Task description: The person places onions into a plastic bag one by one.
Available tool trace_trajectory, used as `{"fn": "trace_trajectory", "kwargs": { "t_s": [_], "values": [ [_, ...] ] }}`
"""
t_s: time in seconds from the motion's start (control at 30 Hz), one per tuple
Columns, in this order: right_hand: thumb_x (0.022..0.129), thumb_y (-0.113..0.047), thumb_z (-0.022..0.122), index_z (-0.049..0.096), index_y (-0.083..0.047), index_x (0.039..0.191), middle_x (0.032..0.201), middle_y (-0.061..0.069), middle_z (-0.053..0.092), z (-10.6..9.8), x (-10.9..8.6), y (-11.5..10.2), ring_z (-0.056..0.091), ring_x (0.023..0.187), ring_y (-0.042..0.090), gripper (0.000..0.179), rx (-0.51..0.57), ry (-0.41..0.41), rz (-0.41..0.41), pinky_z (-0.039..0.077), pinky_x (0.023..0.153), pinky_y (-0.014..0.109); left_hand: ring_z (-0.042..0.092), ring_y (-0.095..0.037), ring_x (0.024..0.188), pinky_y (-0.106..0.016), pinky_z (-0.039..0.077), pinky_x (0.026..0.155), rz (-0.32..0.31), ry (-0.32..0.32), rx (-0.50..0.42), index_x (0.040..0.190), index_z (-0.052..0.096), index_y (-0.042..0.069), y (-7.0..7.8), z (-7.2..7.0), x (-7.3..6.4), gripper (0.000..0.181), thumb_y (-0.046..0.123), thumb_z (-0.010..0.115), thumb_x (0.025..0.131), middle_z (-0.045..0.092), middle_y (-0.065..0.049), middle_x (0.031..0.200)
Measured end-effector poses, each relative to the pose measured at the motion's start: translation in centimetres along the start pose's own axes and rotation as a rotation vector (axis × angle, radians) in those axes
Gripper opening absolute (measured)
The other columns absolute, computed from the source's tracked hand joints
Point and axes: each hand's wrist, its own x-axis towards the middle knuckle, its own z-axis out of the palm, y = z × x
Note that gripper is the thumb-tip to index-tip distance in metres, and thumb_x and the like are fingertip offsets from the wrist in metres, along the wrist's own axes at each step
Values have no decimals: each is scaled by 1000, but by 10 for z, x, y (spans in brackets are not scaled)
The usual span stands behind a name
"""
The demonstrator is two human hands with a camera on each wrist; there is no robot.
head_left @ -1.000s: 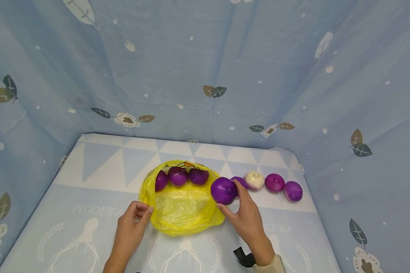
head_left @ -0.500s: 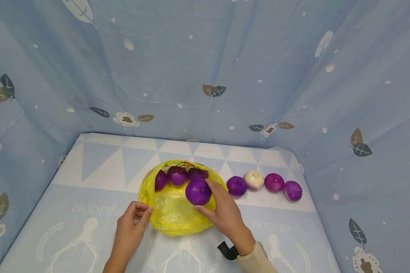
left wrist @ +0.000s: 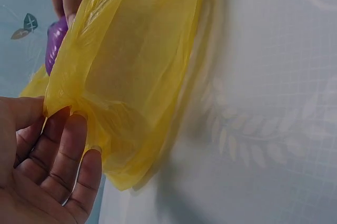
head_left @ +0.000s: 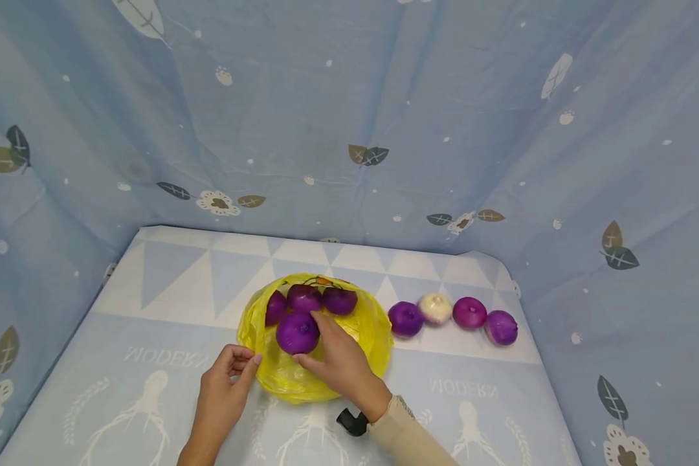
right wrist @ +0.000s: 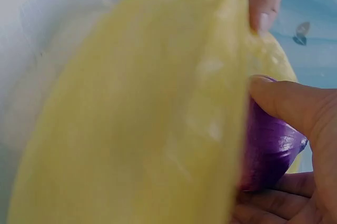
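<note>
A yellow plastic bag (head_left: 303, 385) lies on the table with its mouth spread wide. My left hand (head_left: 226, 388) pinches the bag's left edge between thumb and fingers, which the left wrist view shows close up. In my right hand (head_left: 343, 362) is a purple onion (head_left: 297, 332), gripped between thumb and fingers over the bag's opening. Inside the bag, along its back, sit three more purple onions, the middle one (head_left: 305, 298) plainest. The right wrist view has the held onion (right wrist: 269, 145) partly hidden behind the bag's yellow wall (right wrist: 131, 108).
Right of the bag stands a row: a purple onion (head_left: 406, 319), a white onion (head_left: 435, 309) and two more purple ones, the last (head_left: 501, 327) farthest right. A black curved piece (head_left: 352, 422) shows beside my right wrist. Blue patterned curtains (head_left: 349, 116) surround the table.
My right hand has carried the purple onion leftward from the bag's right side to over its opening. The left hand keeps its pinch on the bag's edge.
</note>
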Motion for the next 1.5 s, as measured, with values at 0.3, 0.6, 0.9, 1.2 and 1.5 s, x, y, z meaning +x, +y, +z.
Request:
{"fn": "trace_trajectory", "kwargs": {
  "t_s": [0.3, 0.6, 0.9, 1.2, 1.5],
  "values": [
    [93, -42, 82, 40, -7, 158, 153, 7, 54, 21, 8, -1, 56, 135, 21, 85, -18, -28, -32, 47, 110, 37, 65, -11, 83, -21, 54, 71, 22, 7, -16, 104, 64, 10, 3, -2, -1, 10, 14, 73, 101, 70, 1, 91],
    [92, -43, 83, 38, -10, 161, 147, 4, 57, 41, 15, -3, 57, 132, 17, 88, -39, -52, -72, 49, 107, 34, 65, -10, 82, -19, 53, 71, 50, 20, -25, 103, 65, 9, 4, -2, -3, 9, 13, 73, 101, 70, 2, 90],
    [94, -45, 80, 44, -5, 155, 144, 5, 59, 55, 16, -4, 58, 130, 17, 81, -99, -85, -50, 49, 106, 32, 65, -10, 81, -19, 53, 70, 54, 14, -49, 101, 64, 11, 1, 0, -3, 9, 11, 74, 100, 69, 3, 88],
    [93, -43, 82, 46, -9, 152, 141, 2, 62, 61, 20, -7, 61, 125, 17, 77, -125, -72, -77, 51, 103, 30, 66, -10, 81, -18, 53, 71, 42, -4, -47, 102, 64, 12, 0, 1, -2, 10, 12, 74, 100, 69, 5, 87],
    [93, -43, 81, 48, -13, 150, 135, 2, 65, 66, 23, -12, 60, 125, 17, 72, -151, -74, -74, 53, 100, 31, 65, -10, 81, -22, 53, 69, 49, -4, -49, 102, 65, 10, 3, -1, -4, 9, 14, 72, 102, 69, 3, 87]
  ]
}}
